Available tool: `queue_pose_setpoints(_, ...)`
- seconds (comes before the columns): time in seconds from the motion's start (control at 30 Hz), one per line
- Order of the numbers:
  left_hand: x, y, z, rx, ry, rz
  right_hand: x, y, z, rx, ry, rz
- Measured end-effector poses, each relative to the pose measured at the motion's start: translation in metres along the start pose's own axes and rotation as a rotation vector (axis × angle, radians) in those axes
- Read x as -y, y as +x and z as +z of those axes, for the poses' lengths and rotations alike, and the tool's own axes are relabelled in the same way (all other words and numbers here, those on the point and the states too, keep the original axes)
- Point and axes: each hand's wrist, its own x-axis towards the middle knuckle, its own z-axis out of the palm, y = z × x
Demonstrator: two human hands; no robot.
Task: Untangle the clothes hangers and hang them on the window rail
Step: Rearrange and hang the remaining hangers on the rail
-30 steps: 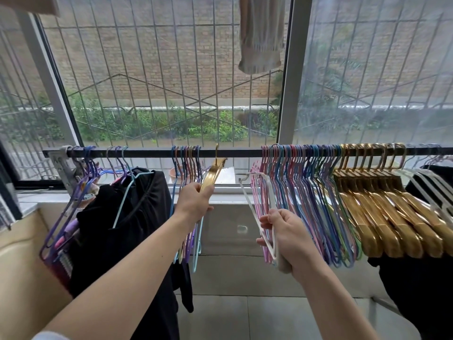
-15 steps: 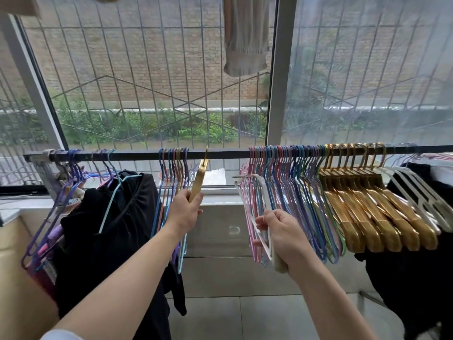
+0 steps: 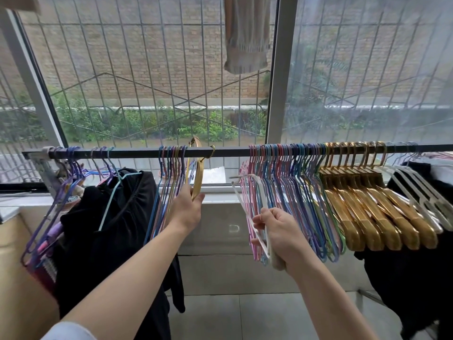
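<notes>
A dark window rail (image 3: 228,152) runs across the view at mid height. My left hand (image 3: 187,207) grips the lower end of a gold hanger (image 3: 197,179); its hook sits over the rail just right of a small bunch of coloured wire hangers (image 3: 171,165). My right hand (image 3: 277,231) holds a white hanger (image 3: 247,190) off the rail, in front of a dense row of pink and blue wire hangers (image 3: 289,190). Further right hang several gold hangers (image 3: 360,200) and white ones (image 3: 421,192).
A black garment (image 3: 117,217) hangs on a light blue hanger at the left, beside purple hangers (image 3: 49,217). Another dark garment (image 3: 416,278) hangs at the far right. A beige cloth (image 3: 246,33) dangles above. Behind the rail are the window grille and sill; tiled floor lies below.
The gold hanger in my left hand has risen and its hook now sits over the rail. My right hand keeps the white hanger in about the same place.
</notes>
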Motion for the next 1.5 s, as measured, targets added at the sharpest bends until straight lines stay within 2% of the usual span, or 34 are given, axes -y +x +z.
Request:
queue_pose_setpoints(0.17, 0.001, -0.003, 0.007, 0.000, -0.060, 0.011, 0.000, -0.001, 0.001, 0.012, -0.006, 0.011)
queue_pose_setpoints(0.33, 0.006, -0.001, 0.005, 0.117, -0.400, -0.048, 0.002, 0.002, 0.001, 0.014, -0.021, 0.024)
queue_pose_setpoints(0.43, 0.005, -0.002, 0.007, 0.123, -0.467, -0.118, 0.003, 0.005, 0.003, 0.017, -0.031, 0.041)
queue_pose_setpoints(0.6, -0.021, 0.002, 0.021, 0.166, -0.398, -0.177, 0.008, 0.009, -0.001, 0.031, -0.056, 0.065)
queue_pose_setpoints(0.7, -0.038, -0.002, 0.019, 0.131, -0.415, -0.184, 0.008, 0.009, -0.008, 0.017, -0.092, 0.051)
queue_pose_setpoints(0.93, -0.065, 0.006, -0.021, 0.085, -0.312, -0.205, 0.010, 0.010, -0.011, 0.020, -0.102, 0.063)
queue_pose_setpoints(1.03, -0.078, 0.011, -0.036, 0.120, -0.284, -0.238, 0.013, 0.010, -0.009, 0.027, -0.108, 0.062)
queue_pose_setpoints(1.37, -0.073, -0.038, -0.062, 0.202, -0.066, -0.170, 0.018, 0.004, 0.004, 0.071, -0.113, 0.057)
queue_pose_setpoints(1.5, -0.059, -0.071, -0.080, 0.290, 0.066, -0.195, 0.015, -0.001, -0.003, 0.107, -0.121, 0.147)
